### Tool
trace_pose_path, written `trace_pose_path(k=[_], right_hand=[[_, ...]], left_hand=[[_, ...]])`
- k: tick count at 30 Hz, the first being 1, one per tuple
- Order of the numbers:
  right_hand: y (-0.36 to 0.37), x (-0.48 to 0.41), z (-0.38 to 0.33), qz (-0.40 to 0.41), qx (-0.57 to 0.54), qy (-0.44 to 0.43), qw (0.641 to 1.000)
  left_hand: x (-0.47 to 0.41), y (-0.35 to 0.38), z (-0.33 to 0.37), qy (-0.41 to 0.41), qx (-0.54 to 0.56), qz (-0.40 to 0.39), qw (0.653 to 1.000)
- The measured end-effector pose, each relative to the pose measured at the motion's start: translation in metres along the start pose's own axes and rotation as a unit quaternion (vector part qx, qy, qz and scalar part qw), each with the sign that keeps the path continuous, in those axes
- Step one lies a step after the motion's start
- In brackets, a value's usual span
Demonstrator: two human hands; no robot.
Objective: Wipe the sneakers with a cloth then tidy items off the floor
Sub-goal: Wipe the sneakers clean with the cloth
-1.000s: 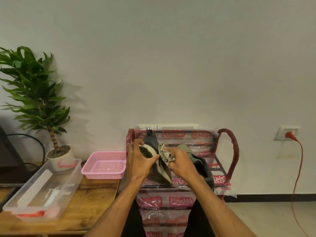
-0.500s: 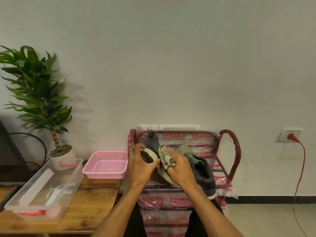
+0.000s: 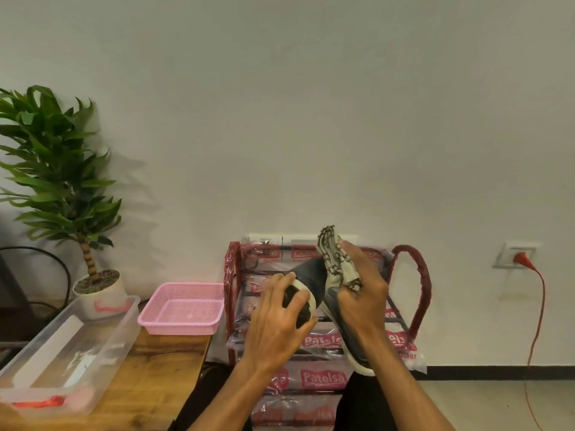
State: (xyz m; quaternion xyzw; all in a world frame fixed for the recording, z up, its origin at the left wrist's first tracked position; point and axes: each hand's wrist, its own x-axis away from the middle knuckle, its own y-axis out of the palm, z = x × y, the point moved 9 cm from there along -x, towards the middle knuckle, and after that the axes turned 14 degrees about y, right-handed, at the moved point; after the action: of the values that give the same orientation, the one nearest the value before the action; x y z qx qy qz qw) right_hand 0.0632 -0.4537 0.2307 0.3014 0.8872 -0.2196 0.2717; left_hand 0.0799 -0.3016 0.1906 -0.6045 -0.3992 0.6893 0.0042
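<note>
With a wooden table [image 3: 155, 384] to their left and a wrapped rack [image 3: 418, 275] behind, my left hand [image 3: 277, 321] grips a sneaker [image 3: 308, 270] while my right hand [image 3: 362, 297] clutches a cloth [image 3: 334, 262] against it.

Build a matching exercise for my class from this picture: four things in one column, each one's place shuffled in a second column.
Things:
1. patterned beige cloth
2. pink plastic mesh basket
3. red plug
4. dark grey white-soled sneaker

Places:
A. in the white wall socket
B. held in the right hand
C. gripped by the left hand
D. on the brown wooden table

Pairs: 1-B, 2-D, 3-A, 4-C.
</note>
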Motion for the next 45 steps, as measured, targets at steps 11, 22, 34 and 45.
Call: trace_pose_path(k=[11, 22, 34, 45], right_hand=[[0.008, -0.026, 0.014, -0.089, 0.232, -0.026, 0.968], [0.039, -0.002, 0.049, -0.228, 0.344, -0.004, 0.911], [0.049, 0.035, 0.031, -0.121, 0.288, -0.174, 0.934], [0.022, 0.016, 0.101, -0.031, -0.023, 0.372, 0.927]], left_hand=[[-0.002, 0.022, 0.018, 0.145, -0.075, -0.070, 0.984], [0.039, 0.046, 0.023, 0.262, -0.125, -0.099, 0.952], [0.033, 0.039, 0.001, 0.154, -0.113, -0.075, 0.979], [0.013, 0.022, -0.020, -0.002, -0.040, 0.013, 0.999]])
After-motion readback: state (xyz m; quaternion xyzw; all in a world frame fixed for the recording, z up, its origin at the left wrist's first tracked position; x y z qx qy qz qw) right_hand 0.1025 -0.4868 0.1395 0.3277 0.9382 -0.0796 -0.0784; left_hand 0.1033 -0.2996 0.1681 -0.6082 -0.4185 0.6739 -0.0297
